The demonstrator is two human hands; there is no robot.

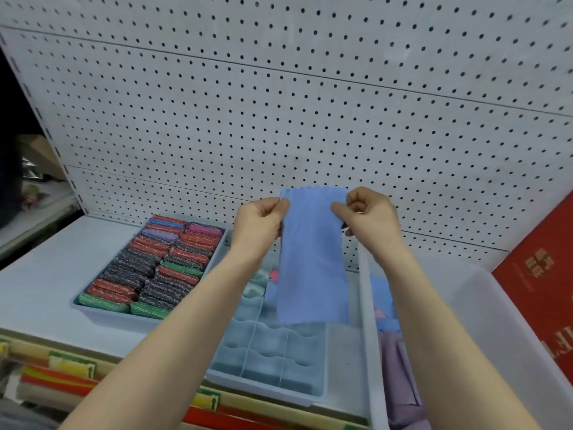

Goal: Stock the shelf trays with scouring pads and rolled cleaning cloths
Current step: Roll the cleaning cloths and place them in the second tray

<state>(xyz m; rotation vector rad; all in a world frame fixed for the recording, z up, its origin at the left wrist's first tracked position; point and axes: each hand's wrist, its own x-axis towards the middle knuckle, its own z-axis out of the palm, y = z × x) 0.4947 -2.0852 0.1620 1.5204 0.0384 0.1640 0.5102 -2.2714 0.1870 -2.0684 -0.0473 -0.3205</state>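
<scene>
A blue cleaning cloth [313, 262] hangs flat and folded lengthwise in front of the pegboard. My left hand [259, 223] pinches its upper left edge and my right hand [370, 214] pinches its upper right edge. Below the cloth sits a light blue divided tray [269, 355]; several of its near cells show no cloth, and a few rolled cloths [259, 282] stand in its far cells. To the left, a blue tray [102, 311] is packed with several red, dark, green and purple scouring pads [155, 265].
A clear plastic bin [483, 321] at the right holds blue and purple cloths [393, 352]. A red box [539, 280] leans at the far right. White pegboard [310, 103] backs the shelf. Rolls of wrapping paper [62, 373] lie on the shelf below.
</scene>
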